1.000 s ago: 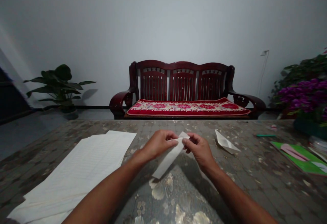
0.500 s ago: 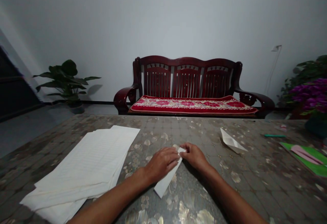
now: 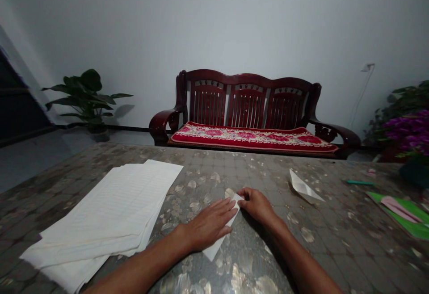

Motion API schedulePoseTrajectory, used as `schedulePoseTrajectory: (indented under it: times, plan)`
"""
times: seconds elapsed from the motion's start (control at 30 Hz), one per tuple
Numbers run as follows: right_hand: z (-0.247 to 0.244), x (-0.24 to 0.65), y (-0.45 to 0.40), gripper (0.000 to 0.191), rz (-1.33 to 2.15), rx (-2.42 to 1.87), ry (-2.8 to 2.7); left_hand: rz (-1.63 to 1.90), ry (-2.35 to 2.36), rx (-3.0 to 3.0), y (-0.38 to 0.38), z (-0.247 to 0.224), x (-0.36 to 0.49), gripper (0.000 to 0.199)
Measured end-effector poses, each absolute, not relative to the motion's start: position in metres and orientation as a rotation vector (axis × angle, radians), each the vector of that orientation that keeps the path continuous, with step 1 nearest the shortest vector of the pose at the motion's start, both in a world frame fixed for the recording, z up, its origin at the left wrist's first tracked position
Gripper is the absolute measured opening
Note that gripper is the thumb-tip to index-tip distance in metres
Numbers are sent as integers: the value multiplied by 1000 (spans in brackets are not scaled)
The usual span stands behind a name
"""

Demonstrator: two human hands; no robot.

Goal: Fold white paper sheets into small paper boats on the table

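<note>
Folded white paper strip [image 3: 215, 250] flat on tabletop | left hand [image 3: 211, 224] open, pressing it down to hold it flat | right hand [image 3: 256, 205] fingertips on its top point, grip unclear | lined paper stack [image 3: 100, 209] left of strip | folded paper piece [image 3: 303, 186] right of strip

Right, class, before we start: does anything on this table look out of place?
The stack of white paper is askew: its sheets are fanned unevenly, with edges jutting out at the lower left. A folded paper lies apart on the right.

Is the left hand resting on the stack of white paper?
No, the left hand lies on a folded paper strip, beside the stack of white paper.
</note>
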State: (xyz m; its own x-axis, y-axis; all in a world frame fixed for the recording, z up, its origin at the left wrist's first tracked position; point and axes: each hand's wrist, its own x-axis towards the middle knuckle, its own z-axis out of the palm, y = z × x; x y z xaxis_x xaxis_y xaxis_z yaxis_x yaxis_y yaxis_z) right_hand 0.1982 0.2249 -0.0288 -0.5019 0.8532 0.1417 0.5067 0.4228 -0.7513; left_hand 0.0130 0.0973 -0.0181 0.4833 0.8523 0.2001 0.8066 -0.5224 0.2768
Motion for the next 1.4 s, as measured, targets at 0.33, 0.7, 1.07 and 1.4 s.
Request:
schedulePoseTrajectory:
  times: [0.33, 0.7, 1.07, 1.4]
  plan:
    - [-20, 206, 233, 11, 804, -1072, -2315, 520, 1425, 2527, 98, -14, 13, 47]
    - [-21, 213, 234, 14, 693, -828, -2449, 600, 1461, 2532, 100, -14, 14, 37]
    - [-17, 216, 228, 19, 540, -702, -2514, 597, 1493, 2490, 100, -10, 17, 36]
    - [-12, 218, 222, 27, 290, -685, -2630, 532, 1479, 2453, 100, -4, 19, 35]
